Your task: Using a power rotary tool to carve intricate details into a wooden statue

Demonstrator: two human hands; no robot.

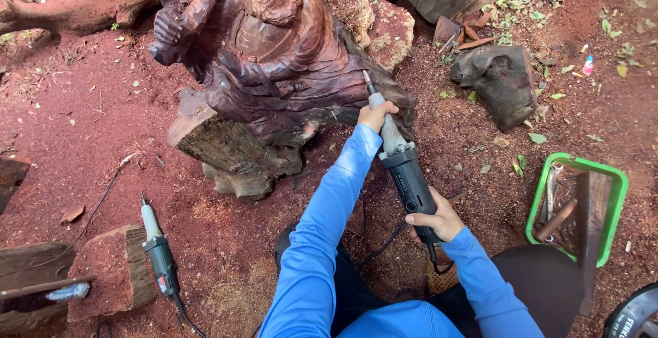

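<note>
Carving [267, 57] blocks straight ahead of the grip on the grinder [404, 166]. Open sawdust ground [89, 125] left; rock [500, 81] and green tray [613, 201] crowd right.

The person wears a bright blue long-sleeved top [322, 242], its 2 sleeves reaching the wrists, over dark trousers [349, 290].

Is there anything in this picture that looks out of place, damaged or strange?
Mostly no. One spare grinder lies loose in the red sawdust at lower left, apart from the green tray holding other tools. The left hand and right hand hold a die grinder against the carved wooden sculpture, which shows no obvious break.
</note>
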